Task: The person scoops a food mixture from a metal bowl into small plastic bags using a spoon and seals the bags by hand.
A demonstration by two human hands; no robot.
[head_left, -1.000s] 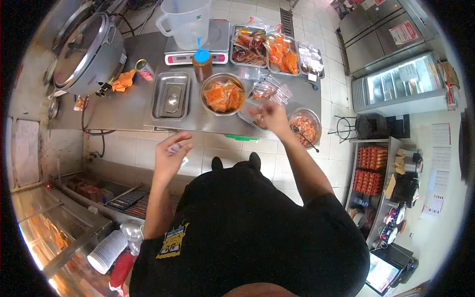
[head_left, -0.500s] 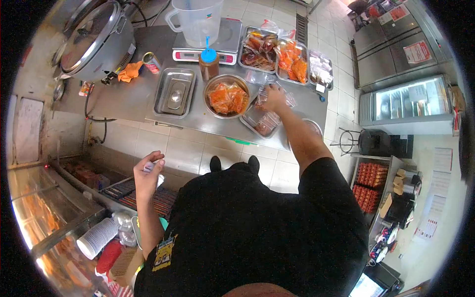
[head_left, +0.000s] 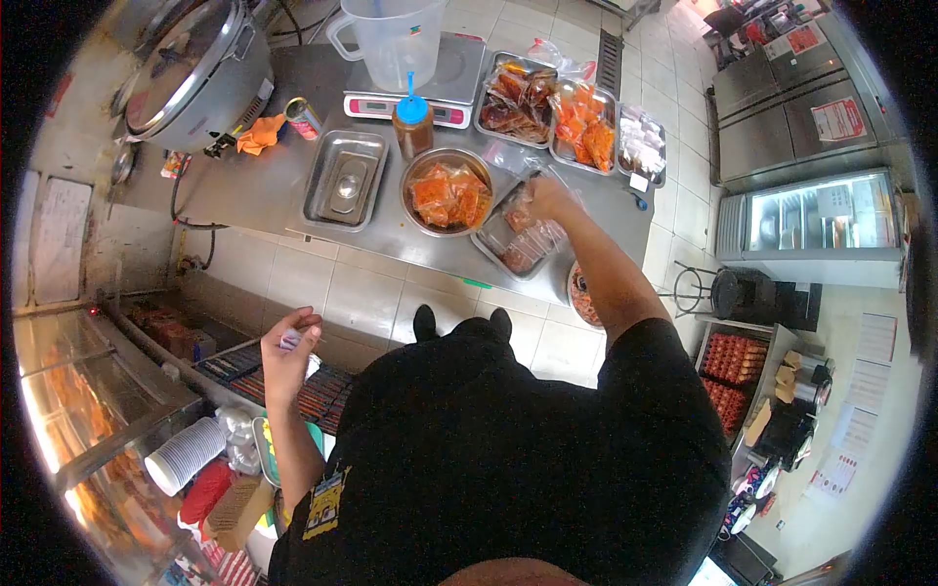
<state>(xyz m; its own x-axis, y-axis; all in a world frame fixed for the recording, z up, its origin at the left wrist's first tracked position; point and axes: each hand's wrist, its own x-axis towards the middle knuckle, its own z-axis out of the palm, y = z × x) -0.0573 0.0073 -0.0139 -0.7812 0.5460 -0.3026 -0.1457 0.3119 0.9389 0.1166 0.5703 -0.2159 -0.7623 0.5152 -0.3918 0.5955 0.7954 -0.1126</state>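
My left hand (head_left: 291, 354), off the table's near side, has its fingers curled around a small white crumpled item. Over the right part of the steel table, my right hand (head_left: 549, 198) reaches down onto small clear bags (head_left: 535, 239) of reddish food in a shallow tray (head_left: 489, 244). Its fingers are bent and their tips are partly hidden among the bags. Left of that tray, a round steel bowl (head_left: 407, 200) holds bags of orange food. A second bowl (head_left: 583, 295) of chopped pinkish food is half hidden under my right forearm.
A lidded steel container (head_left: 346, 183), a blue-capped sauce bottle (head_left: 413, 132), a scale (head_left: 445, 112) and a clear pitcher (head_left: 396, 49) stand on the table. Trays of bagged food (head_left: 513, 98) are farther back. A large cooker (head_left: 200, 83) is at left; stacked cups (head_left: 186, 456) are lower left.
My right hand has moved from the near tray to its farther end, where the bags now lie spread across it. My left hand has moved left and down, still around the white item.
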